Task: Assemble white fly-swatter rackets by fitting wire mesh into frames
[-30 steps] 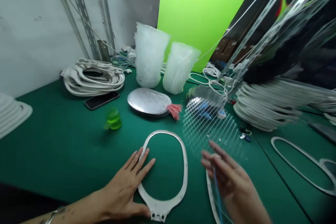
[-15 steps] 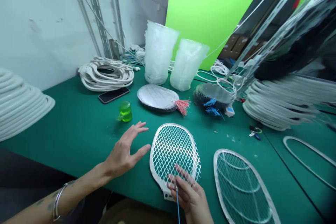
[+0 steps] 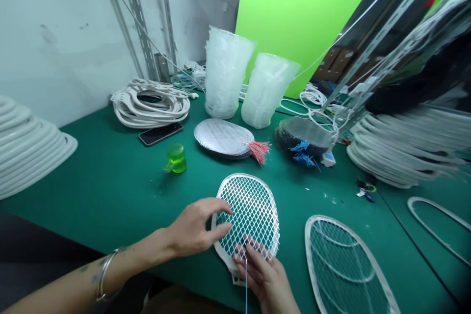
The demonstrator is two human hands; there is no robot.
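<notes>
A white racket-shaped frame (image 3: 221,255) lies on the green table in front of me, with a silvery wire mesh (image 3: 246,206) on it. My left hand (image 3: 196,225) is over the frame's left edge, thumb and fingers apart with nothing between them. At the mesh's lower right edge, my right hand (image 3: 265,274) pinches the mesh, its thumb on top and some fingers visible through the holes. A thin blue wire (image 3: 246,284) hangs from the mesh beside that thumb. The frame's narrow end partly shows left of the right hand.
Mesh stacks with red wires (image 3: 224,137) and blue wires (image 3: 303,144) lie behind. A green jar (image 3: 177,158), a phone (image 3: 161,134) and white frames (image 3: 150,103) are to the left. Another meshed frame (image 3: 342,265) lies right. Two translucent stacks (image 3: 228,73) stand before a bright green board (image 3: 301,14).
My left hand has moved right, from beside the frame to over its left edge. My right hand stays at the lower mesh edge, and the blue wire hangs straighter.
</notes>
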